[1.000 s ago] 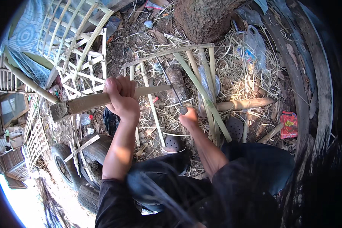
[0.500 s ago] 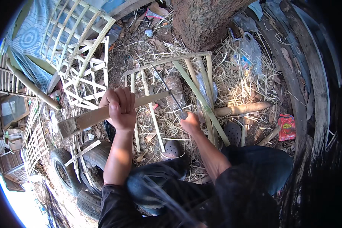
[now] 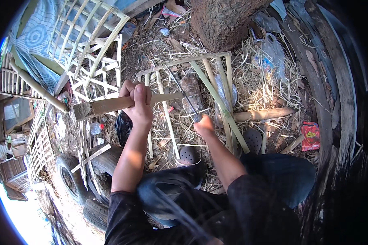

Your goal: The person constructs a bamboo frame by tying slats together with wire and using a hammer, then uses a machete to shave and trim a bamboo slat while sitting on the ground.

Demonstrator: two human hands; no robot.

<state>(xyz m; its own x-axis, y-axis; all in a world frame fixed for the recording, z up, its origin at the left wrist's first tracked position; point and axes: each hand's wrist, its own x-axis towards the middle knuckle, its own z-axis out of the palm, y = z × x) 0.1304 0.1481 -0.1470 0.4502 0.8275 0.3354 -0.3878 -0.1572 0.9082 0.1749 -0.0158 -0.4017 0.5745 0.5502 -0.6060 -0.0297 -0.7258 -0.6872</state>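
Earth floor strewn with bamboo shavings around a tree trunk

The carrier is bare brown soil [image 3: 135,51], spread around the tree trunk [image 3: 220,24]. Pale, curled bamboo shavings [image 3: 284,87] litter it, thickest to the trunk's near right; dry leaves [image 3: 174,44] lie to its left. Just to the trunk's near left sits a rough oblong block [image 3: 191,92]. Farther on the near side, rightward of the trunk, lies a thick bamboo length [image 3: 265,114], and beyond that a red packet [image 3: 310,136]. A crumpled clear plastic bag [image 3: 274,53] rests right of the trunk. Well apart, to its near left, worn black tyres [image 3: 96,213] rest on the ground.
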